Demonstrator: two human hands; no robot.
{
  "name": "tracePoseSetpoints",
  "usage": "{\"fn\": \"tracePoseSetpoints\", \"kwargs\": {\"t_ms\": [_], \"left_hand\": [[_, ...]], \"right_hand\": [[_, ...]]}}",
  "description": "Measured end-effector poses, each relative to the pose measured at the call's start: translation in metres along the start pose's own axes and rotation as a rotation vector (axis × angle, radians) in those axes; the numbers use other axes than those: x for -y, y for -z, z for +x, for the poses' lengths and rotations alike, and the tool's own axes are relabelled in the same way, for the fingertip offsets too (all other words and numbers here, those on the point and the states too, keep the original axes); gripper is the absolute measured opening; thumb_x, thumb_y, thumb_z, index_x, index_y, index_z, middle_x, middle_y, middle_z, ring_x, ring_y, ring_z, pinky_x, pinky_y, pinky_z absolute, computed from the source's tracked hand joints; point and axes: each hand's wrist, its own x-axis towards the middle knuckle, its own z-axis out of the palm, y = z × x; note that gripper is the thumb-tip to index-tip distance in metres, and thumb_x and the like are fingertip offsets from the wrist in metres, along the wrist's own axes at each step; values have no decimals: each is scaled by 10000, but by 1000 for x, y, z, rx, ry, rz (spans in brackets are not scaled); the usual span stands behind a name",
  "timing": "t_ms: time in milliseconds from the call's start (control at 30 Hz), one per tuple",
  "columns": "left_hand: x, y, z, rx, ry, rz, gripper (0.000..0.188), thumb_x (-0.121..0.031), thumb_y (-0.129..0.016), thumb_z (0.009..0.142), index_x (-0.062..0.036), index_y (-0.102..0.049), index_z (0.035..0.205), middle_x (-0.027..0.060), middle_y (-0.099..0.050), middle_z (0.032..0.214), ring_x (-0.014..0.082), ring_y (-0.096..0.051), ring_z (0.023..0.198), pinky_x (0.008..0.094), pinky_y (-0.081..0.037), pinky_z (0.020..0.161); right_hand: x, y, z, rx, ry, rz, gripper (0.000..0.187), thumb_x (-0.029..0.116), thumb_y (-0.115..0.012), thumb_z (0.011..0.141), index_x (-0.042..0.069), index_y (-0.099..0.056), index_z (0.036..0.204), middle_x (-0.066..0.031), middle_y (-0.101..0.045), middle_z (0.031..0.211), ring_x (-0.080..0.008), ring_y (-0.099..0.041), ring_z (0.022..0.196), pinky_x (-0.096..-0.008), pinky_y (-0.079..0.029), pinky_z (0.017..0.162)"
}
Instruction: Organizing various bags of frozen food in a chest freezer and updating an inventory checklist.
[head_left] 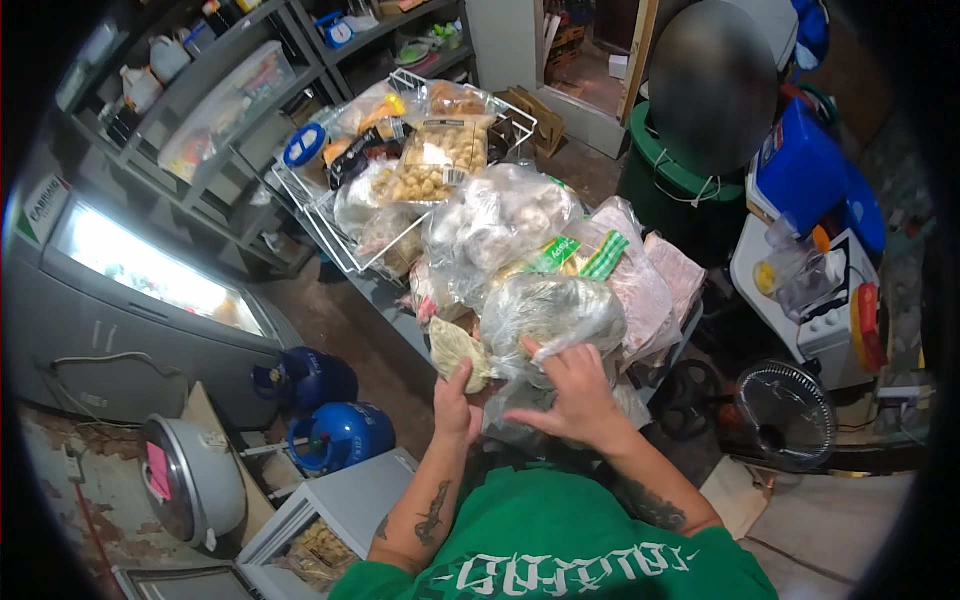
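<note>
My left hand (458, 408) is closed on a small clear bag of pale yellow-green food (458, 352), thumb on its near side. To its right, my right hand (575, 392) has its fingers and thumb spread, and its fingertips touch a large crumpled clear plastic bag (555, 310). Both bags are at the near end of a heap on a table. Behind them lie a knotted clear bag of whitish lumps (500, 220), a green-and-white printed packet (570, 255) and flat packs of pinkish frozen meat (640, 285). What the large bag holds is hard to make out.
A white wire basket (405, 245) holds several food bags, including a bag of tan round pieces (440, 160). At left are a lit display fridge (150, 265) and blue gas cylinders (345, 437). A fan (785, 412) and green bin (660, 170) stand at right.
</note>
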Motion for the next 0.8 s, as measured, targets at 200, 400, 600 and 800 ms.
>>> {"fn": "tracePoseSetpoints", "kwargs": {"t_ms": [200,400,600,800], "left_hand": [[-13,57,11,23,-47,249,429,-36,-633,919,-48,-440,1303,132,-588,1175,218,-662,941,360,-593,772],[-26,80,44,-12,73,279,408,-65,-658,911,-48,-440,1256,98,-595,1105,181,-639,900,314,-575,677],[-15,118,72,-60,-169,617,443,-12,-699,830,-40,-459,1202,93,-595,1081,180,-622,909,312,-554,685],[-1,157,80,-371,-92,528,377,-138,-717,869,-3,-525,1163,136,-643,1073,204,-647,910,338,-532,791]], "right_hand": [[-8,-39,0,78,-168,-127,355,222,-711,866,44,-641,1165,-73,-597,850,-231,-558,786,-360,-431,835],[-25,8,34,-639,-571,802,127,143,-548,998,46,-623,1031,-22,-630,1002,-126,-578,944,-297,-447,924],[10,88,26,-836,-343,881,272,208,-510,1022,30,-615,1199,-87,-643,1163,-195,-584,1130,-385,-432,1040],[25,130,-11,-802,-41,766,386,214,-436,1050,-16,-538,1342,-160,-576,1342,-268,-519,1281,-465,-390,1118]]}}
